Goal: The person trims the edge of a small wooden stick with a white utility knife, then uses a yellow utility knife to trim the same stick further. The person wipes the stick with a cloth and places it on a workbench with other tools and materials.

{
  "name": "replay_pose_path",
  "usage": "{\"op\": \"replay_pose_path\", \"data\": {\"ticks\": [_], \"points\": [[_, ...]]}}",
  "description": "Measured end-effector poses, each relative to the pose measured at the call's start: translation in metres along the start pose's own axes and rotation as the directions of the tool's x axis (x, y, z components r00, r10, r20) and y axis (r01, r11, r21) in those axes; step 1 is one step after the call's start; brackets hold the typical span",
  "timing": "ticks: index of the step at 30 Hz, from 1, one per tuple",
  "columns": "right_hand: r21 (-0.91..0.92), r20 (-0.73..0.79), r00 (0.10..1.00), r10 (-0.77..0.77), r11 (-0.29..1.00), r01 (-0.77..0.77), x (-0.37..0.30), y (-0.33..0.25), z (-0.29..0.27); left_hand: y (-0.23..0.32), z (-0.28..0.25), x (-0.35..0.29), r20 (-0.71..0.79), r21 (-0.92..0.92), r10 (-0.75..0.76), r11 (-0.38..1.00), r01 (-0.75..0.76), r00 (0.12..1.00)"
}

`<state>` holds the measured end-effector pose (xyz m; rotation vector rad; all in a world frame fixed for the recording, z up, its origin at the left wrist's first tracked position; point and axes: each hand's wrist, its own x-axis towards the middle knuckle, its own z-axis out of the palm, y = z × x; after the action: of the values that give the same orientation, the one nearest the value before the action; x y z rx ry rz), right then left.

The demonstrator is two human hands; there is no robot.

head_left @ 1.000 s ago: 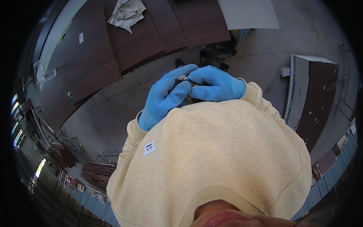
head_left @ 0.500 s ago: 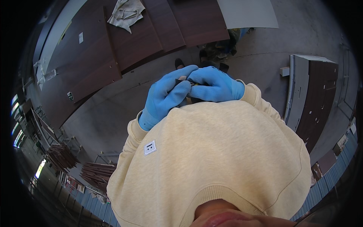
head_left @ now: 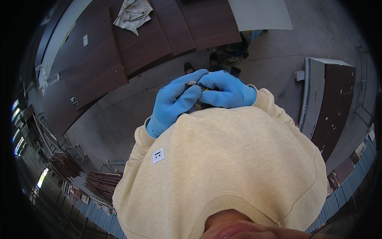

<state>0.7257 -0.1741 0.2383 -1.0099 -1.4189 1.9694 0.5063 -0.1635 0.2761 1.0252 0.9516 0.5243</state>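
Both my hands wear blue gloves and meet in front of my belly. My left hand point(head_left: 174, 98) is closed, its fingertips pinched toward the right. My right hand point(head_left: 227, 90) is closed too, its curled fingers touching the left ones. Between the fingertips a small dark piece with a yellow spot point(head_left: 205, 89) shows. Most of it is hidden by the gloves, so its kind does not show. A small pale tip point(head_left: 192, 83) sticks out by the left fingers.
Dark brown panels point(head_left: 95, 59) lie ahead and to the left, with a crumpled beige cloth point(head_left: 133, 16) on them. A clear plastic bottle point(head_left: 51, 80) lies at the far left. On the right stands a stack of boards point(head_left: 332, 99). Brown strips point(head_left: 102, 184) are piled at the lower left.
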Motion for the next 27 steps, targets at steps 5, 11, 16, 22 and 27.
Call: {"op": "replay_pose_path", "data": {"ticks": [5, 11, 16, 22, 27], "points": [[-0.005, -0.013, 1.000, -0.002, 1.000, 0.002, 0.001, 0.000, 0.001, -0.005, 0.001, 0.002, -0.029, -0.021, 0.067, 0.997, -0.068, 0.997], [-0.012, -0.032, 0.999, -0.018, 1.000, 0.018, 0.002, 0.002, 0.002, -0.007, -0.003, 0.003, -0.030, -0.032, 0.069, 0.997, -0.069, 0.997], [-0.013, -0.046, 0.999, -0.025, 1.000, 0.024, 0.004, 0.006, 0.002, -0.007, 0.001, 0.005, -0.071, 0.005, 0.138, 0.990, -0.138, 0.988], [0.129, -0.121, 0.993, -0.006, 0.991, 0.022, 0.004, 0.007, -0.004, -0.001, -0.005, -0.004, -0.056, 0.120, 0.068, 0.991, -0.061, 0.996], [0.125, -0.105, 0.994, -0.034, 0.991, 0.047, 0.001, 0.004, -0.004, 0.008, 0.005, -0.003, -0.105, -0.110, -0.056, 0.993, 0.044, 0.993]]}}
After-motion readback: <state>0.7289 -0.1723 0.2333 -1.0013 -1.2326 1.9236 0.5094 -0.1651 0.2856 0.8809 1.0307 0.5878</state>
